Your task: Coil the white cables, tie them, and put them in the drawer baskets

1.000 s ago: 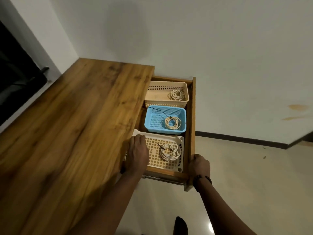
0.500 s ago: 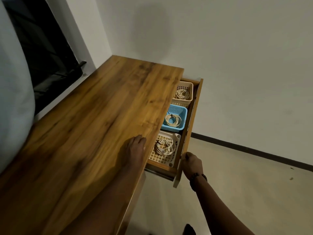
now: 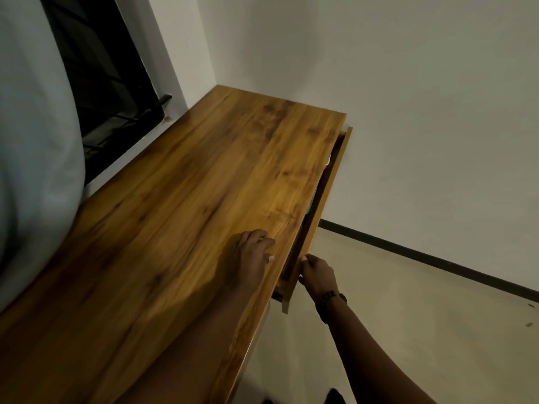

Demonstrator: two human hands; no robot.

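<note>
While the left hand [image 3: 251, 252] lies flat with relaxed fingers on the wooden desk top [image 3: 180, 217], the right hand [image 3: 316, 274] has its fingers curled against the drawer [image 3: 326, 196] front near its close end. Only a thin gap shows, so can't really make out baskets or cables inside, just a sliver of blue

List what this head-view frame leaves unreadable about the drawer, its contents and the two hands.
- Baskets and coiled cables: hidden under the tabletop; only a narrow dark slit of the drawer shows, with a sliver of blue.
- Right hand: its fingertips are behind the drawer front, so the grip there is unclear.
- Left hand: motion-blurred on the tabletop; finger detail is soft.
- Drawer's far end: too small and dark to judge the remaining gap.
</note>
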